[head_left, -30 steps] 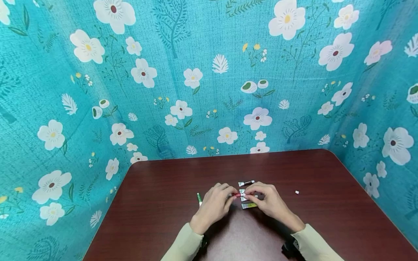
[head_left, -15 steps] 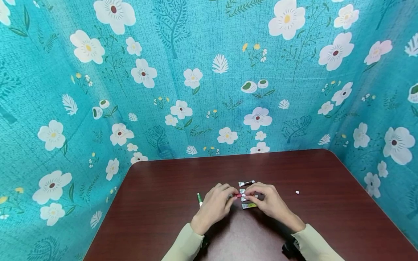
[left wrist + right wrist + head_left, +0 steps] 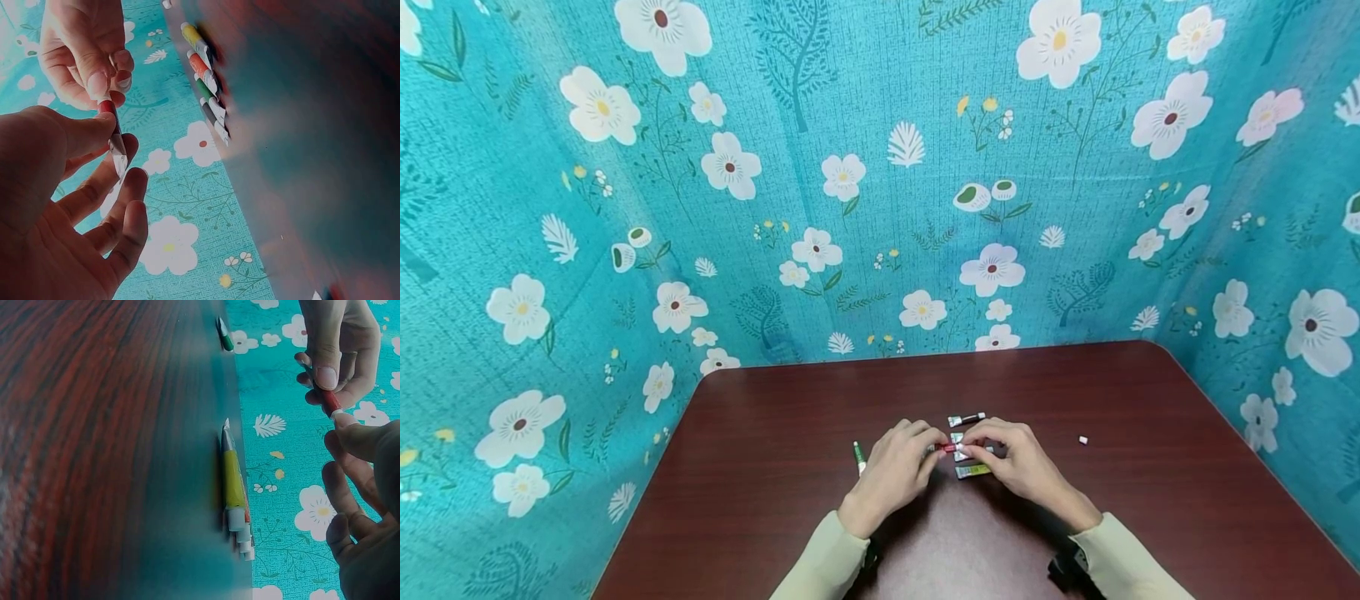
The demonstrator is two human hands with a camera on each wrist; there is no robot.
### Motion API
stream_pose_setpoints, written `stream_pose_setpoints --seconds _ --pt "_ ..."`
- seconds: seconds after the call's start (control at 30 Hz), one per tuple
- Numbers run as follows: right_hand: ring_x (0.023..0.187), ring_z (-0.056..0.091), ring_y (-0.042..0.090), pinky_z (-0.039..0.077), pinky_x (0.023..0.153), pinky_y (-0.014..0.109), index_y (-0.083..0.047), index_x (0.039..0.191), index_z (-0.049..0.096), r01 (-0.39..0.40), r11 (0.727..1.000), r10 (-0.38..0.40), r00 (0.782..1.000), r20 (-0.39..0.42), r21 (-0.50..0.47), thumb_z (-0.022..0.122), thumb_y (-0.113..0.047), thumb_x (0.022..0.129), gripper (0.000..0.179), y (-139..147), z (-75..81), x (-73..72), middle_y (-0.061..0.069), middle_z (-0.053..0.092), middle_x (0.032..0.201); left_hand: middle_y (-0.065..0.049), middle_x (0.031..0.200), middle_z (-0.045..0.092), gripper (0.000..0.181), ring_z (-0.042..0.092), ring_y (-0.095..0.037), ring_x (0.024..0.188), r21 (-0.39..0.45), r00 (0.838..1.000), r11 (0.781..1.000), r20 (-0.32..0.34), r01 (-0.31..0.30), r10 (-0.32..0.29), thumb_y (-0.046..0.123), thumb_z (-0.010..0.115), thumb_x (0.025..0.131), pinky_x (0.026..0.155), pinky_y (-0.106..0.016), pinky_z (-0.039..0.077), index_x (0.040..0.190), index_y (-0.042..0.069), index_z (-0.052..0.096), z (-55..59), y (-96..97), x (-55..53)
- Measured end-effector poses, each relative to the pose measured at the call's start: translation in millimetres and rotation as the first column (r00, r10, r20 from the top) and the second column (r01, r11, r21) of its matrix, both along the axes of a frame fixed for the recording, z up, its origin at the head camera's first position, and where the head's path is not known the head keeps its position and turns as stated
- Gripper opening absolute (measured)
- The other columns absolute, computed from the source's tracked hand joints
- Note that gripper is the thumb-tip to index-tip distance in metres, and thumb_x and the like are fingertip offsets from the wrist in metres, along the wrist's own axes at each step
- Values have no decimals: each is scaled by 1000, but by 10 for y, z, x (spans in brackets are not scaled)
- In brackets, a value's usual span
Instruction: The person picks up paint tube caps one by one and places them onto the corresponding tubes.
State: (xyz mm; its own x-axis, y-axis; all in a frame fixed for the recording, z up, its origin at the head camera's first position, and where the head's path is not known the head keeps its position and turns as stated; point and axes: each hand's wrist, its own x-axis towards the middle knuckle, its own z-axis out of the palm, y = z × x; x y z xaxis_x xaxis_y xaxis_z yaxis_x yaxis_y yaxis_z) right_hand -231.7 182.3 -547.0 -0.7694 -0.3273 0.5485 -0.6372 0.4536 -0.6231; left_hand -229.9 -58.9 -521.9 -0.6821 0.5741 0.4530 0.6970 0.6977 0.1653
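Observation:
A small red paint tube [image 3: 950, 448] is held between my two hands, in the air above the table in both wrist views. My left hand [image 3: 889, 475] pinches its body between thumb and fingers, the other fingers spread loosely. At the tube's white cap end, the thumb and fingertips of my right hand [image 3: 1018, 467] pinch it. Just beyond and under the right hand lies a row of paint tubes: a yellow tube [image 3: 195, 39], an orange tube [image 3: 200, 65], a green tube [image 3: 207, 89] and a black tube [image 3: 211, 114]. The right fingers partly hide this row in the head view.
Left of my left hand lies another green paint tube [image 3: 859, 457], partly covered by that hand. A small white cap [image 3: 1082, 440] lies off to the right. The dark red-brown table [image 3: 775, 433] ends at the back against a blue flowered curtain [image 3: 880, 208].

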Motion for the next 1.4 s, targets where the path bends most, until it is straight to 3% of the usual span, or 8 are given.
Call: stream_pose_setpoints --seconds 0.47,0.8,1.0,1.4 --pt "89 68 3 59 73 27 -18 104 82 19 999 -21 997 76 36 79 -10 97 12 -5 -23 12 -9 77 105 10 107 73 12 62 -10 90 -4 1000 1000 -2 -10 10 25 73 103 80 -25 55 114 24 77 -10 6 14" --pt "89 69 3 62 77 41 -20 103 80 -19 999 17 999 32 48 84 -12 93 13 -17 -73 2 -11 75 102 10 107 73 11 63 -10 91 0 1000 1000 -6 -10 10 25 72 104 82 -26 56 113 24 77 -21 0 9" --pt "96 70 4 62 82 39 -23 102 81 6 998 -8 999 36 69 81 -12 95 13 -11 -73 5 -11 76 105 11 105 72 10 61 -10 89 -3 1000 1000 -18 -8 8 24 72 104 80 -25 55 113 24 77 -19 4 14" --pt "96 69 2 62 79 39 -23 102 83 -3 997 1 1000 26 72 76 -17 101 10 -18 -52 -4 -13 76 103 10 106 73 11 63 -10 90 -1 1000 1000 -23 3 -3 26 72 104 82 -25 56 113 23 77 7 6 9"
